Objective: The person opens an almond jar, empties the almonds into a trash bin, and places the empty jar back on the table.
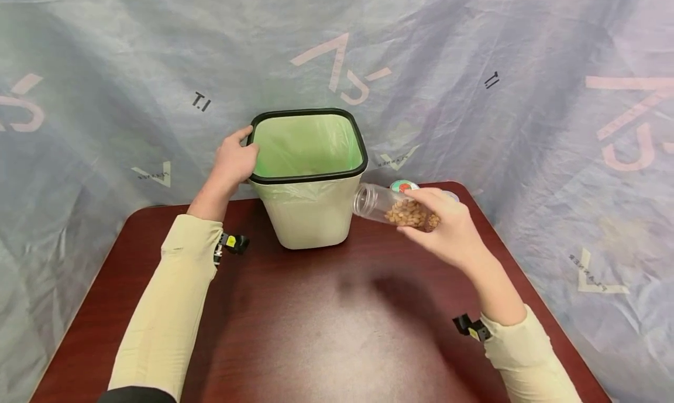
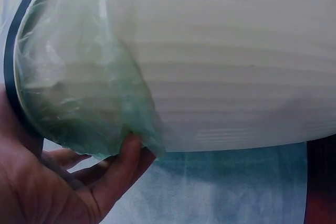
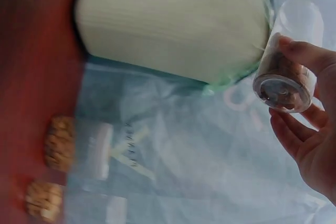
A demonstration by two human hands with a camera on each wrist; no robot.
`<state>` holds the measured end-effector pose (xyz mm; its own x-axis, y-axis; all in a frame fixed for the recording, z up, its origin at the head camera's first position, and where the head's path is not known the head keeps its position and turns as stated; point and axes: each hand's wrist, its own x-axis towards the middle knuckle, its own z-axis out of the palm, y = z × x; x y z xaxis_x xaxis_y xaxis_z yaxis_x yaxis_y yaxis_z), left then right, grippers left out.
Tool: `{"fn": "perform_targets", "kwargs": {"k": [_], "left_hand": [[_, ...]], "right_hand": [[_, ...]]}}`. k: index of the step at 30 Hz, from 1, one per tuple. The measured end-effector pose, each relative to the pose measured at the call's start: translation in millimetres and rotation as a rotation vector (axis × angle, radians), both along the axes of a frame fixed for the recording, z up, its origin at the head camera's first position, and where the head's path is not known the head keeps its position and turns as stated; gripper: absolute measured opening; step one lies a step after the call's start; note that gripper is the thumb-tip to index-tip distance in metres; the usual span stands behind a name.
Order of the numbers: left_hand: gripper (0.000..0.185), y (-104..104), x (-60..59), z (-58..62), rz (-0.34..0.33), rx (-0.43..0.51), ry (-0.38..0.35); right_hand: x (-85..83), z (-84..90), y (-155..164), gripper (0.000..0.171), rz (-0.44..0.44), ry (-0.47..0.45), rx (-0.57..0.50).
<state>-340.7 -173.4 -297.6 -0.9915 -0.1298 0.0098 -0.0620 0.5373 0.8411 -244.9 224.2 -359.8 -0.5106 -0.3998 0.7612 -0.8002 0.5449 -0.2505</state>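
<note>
A cream trash bin (image 1: pixel 310 219) with a black rim and a green plastic liner (image 1: pixel 305 143) stands upright at the back of the table. My left hand (image 1: pixel 235 159) grips the bin's left rim; in the left wrist view its fingers (image 2: pixel 123 166) touch the liner folded over the outside. In my right hand (image 1: pixel 450 224) is a clear jar (image 1: pixel 375 201), tipped on its side beside the bin's right wall, with its uncovered mouth facing the bin. Light brown nuts (image 1: pixel 406 214) lie in the jar's lower half. The right wrist view shows the jar's base (image 3: pixel 283 97).
Two more clear jars of nuts stand right of the bin, a nearer one (image 3: pixel 60 142) and another (image 3: pixel 44 201). A colourful round lid (image 1: pixel 403 186) shows behind my right hand. The dark red table (image 1: pixel 295 333) ends at a grey printed curtain (image 1: pixel 158 69).
</note>
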Motion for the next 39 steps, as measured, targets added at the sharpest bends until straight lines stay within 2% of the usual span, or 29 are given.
{"fn": "perform_targets", "kwargs": {"k": [10, 17, 23, 29, 34, 39], "left_hand": [[0.057, 0, -2.5, -3.1, 0.004, 0.011, 0.015], [0.056, 2, -5.4, -5.6, -0.014, 0.023, 0.013], [0.056, 2, -6.2, -6.0, -0.007, 0.052, 0.011], [0.055, -2, -3.3, -7.5, -0.004, 0.075, 0.007], [0.055, -3, -3.8, -8.7, 0.000, 0.067, 0.015], [0.056, -1, -3.9, -7.5, 0.006, 0.067, 0.018]], "right_hand": [[-20.7, 46.9, 6, 0.059, -0.010, 0.059, 0.002], [-34.9, 79.1, 4, 0.062, -0.013, 0.135, -0.017], [-48.8, 102.8, -5, 0.061, -0.063, 0.108, -0.008], [-63.4, 122.8, -15, 0.058, -0.069, 0.077, 0.080], [-75.0, 133.8, -21, 0.057, -0.091, 0.056, 0.167], [-85.0, 139.9, -23, 0.057, -0.100, 0.046, 0.203]]}}
